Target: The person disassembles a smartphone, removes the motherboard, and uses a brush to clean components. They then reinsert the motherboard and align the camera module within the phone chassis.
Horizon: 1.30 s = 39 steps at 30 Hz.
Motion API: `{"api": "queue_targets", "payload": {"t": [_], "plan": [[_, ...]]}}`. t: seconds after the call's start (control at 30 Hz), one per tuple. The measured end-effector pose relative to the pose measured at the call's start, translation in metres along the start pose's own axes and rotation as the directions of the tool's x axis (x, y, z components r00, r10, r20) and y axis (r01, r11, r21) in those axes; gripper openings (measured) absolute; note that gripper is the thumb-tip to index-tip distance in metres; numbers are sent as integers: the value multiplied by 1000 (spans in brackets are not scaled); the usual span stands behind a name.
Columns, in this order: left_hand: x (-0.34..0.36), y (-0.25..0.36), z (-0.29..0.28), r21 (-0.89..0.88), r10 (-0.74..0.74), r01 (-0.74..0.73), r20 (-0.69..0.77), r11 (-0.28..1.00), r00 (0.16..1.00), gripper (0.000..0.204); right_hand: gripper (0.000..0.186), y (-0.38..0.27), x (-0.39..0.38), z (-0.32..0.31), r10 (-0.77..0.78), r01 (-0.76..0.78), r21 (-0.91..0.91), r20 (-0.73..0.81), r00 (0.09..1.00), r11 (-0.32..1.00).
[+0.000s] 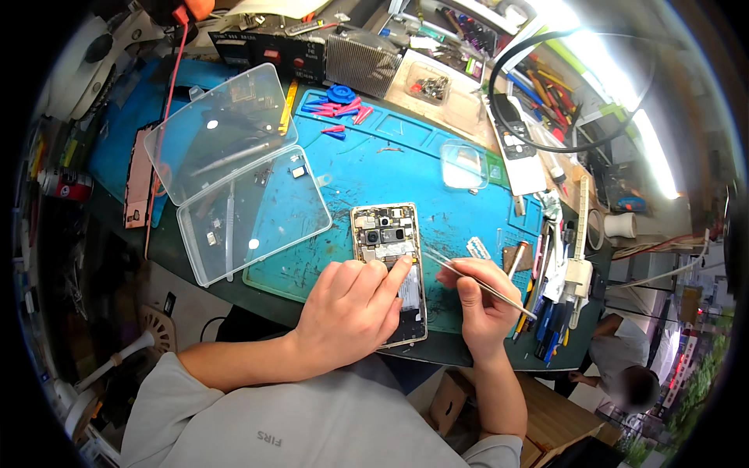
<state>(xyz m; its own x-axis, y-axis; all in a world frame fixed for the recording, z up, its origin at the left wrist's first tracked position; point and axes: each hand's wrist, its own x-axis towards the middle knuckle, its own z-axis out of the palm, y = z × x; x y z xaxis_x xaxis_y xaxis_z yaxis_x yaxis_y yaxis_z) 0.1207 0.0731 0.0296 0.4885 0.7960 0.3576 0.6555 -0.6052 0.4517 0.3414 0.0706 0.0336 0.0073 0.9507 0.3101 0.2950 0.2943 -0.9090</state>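
Observation:
An opened smartphone [402, 295] lies on the blue mat with its back cover off, so its camera modules, boards and dark battery show. My left hand [343, 312] rests over its left side, fingers curled, with the index fingertip pressing on the phone's middle. The left thumb and some fingertips are partly hidden. Just right of the phone, my right hand [485, 304] is closed on a pair of tweezers [499, 295], whose tips point toward the phone's right edge without clearly touching it. A white perforated piece [477, 248] lies beyond the right hand.
To the left lies an open clear plastic case [257, 222] with small parts inside. Red and blue cone-shaped caps [363, 115] sit at the back of the blue mat [374, 175]. A small clear box [463, 164] and several pens and tools [552, 324] are at the right. Another person [624, 355] is at far right.

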Motion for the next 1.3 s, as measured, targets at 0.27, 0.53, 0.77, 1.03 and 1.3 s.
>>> {"api": "queue_targets", "payload": {"t": [0.27, 0.53, 0.77, 1.03, 1.3], "plan": [[-9, -6, -2, -130, 40, -61, -161, 990, 986, 56, 31, -24, 6, -31, -234, 207, -805, 87, 968, 555], [-37, -19, -17, -249, 340, -488, -462, 837, 819, 35, 35, -35, -20, -31, -223, 138, -948, 74, 972, 287], [-54, 11, -26, -909, 223, -239, -168, 342, 960, 48, 45, -103, -111, 32, -472, 234, -767, -100, 876, 597], [-58, 81, -5, -784, 526, 593, 431, -184, 733, 67, 60, -80, -132, 69, -739, 569, -785, 229, 634, 244], [-86, 71, -69, -847, 740, 525, 297, -88, 603, 55, 45, -39, -145, -56, -477, -204, -955, -285, 831, 216]]}}
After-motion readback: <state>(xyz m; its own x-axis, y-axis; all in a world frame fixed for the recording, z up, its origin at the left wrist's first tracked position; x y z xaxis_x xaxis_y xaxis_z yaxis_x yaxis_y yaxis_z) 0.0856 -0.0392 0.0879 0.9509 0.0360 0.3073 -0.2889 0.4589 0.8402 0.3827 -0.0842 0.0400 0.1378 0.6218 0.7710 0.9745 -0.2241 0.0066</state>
